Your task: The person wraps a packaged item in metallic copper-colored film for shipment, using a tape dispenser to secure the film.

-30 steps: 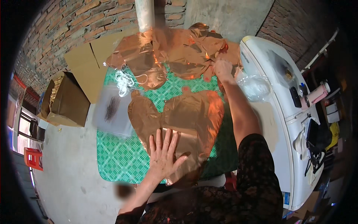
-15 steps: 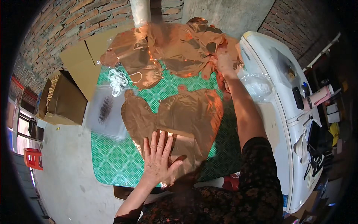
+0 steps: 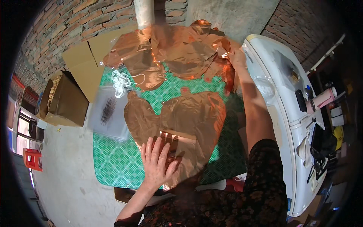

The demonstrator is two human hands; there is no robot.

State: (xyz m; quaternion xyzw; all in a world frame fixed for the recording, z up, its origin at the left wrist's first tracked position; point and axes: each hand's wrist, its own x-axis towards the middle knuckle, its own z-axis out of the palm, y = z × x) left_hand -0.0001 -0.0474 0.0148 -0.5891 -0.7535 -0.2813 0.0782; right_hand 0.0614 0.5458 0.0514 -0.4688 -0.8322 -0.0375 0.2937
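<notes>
A flat copper-coloured foil balloon (image 3: 191, 117), heart-shaped at its far end, lies in front of me with its near part folded over. My left hand (image 3: 157, 162) rests on its near left edge, fingers stretched out and palm down. Beyond it, a crumpled heap of similar foil balloons (image 3: 181, 47) covers the far side of the table. At the heap's right end, my right hand (image 3: 238, 58) has its fingers closed on the edge of one foil balloon. Its fingertips are partly hidden by the shiny folds.
A green checked cloth (image 3: 113, 162) covers the table. At the left lie a bundle of white string (image 3: 121, 81) and clear plastic sleeves (image 3: 107, 113). A cardboard box (image 3: 70, 100) stands left of the table. A white fridge-like appliance (image 3: 276, 72) borders the right side, beside a clear plastic bag (image 3: 264, 89).
My right hand has moved slightly up and to the right, drawing the foil edge with it. My left hand has slid a little left and towards me, still flat.
</notes>
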